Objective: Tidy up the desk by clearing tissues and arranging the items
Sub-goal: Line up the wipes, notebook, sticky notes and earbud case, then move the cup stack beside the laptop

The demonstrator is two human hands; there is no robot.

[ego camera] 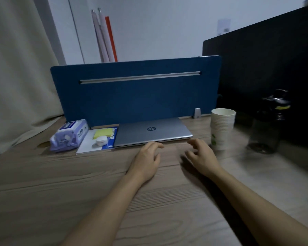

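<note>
Wood-grain worktop (60, 183) carries a tidy row of things along a blue divider panel (132, 96). At the left end lies a purple pack of wipes (68, 135), and just beside it a white notebook (89, 144) bears a yellow pad of sticky notes (103, 133) and a small white earbud case (101, 140). A closed silver laptop (153, 134) sits in the middle against the panel, its left edge touching the notebook. To its right stands a stack of paper cups (221, 128), and further right a dark bottle (268, 121), upright and blurred. Both bare forearms reach forward. The left hand (147, 160) rests palm down with fingers loosely curled, fingertips at the laptop's near edge, gripping nothing. The right hand (201, 155) is spread and empty, fingers relaxed, near the cups without touching them.
</note>
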